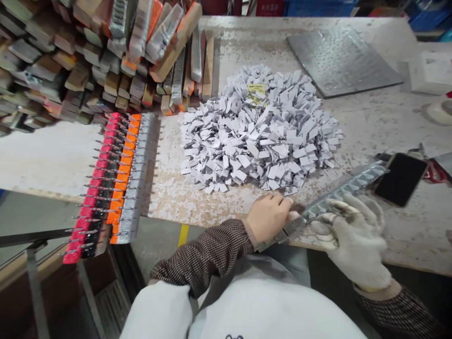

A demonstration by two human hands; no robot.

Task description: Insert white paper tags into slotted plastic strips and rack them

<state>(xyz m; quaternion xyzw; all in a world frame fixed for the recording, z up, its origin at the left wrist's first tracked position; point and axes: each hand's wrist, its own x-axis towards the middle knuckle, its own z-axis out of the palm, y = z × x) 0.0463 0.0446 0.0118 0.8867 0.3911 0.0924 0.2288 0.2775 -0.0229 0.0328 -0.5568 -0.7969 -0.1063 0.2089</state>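
Grey bar (341,190), probably stiff, best edge-held, spans your left hand (268,216) and right hand (355,240) (both touching; grips unclear).

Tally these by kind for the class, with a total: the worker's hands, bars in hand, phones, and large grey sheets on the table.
Left hand and right hand: 2
Held bar: 1
Phone: 1
Large grey sheet: 1
Total: 5

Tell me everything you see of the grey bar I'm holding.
The long, narrow grey bar looks shiny and metallic, with a row of pointed, triangular shapes along it. It slants across the table edge, far end near the phone. The bare left hand curls over it; the gloved right hand is against its side.
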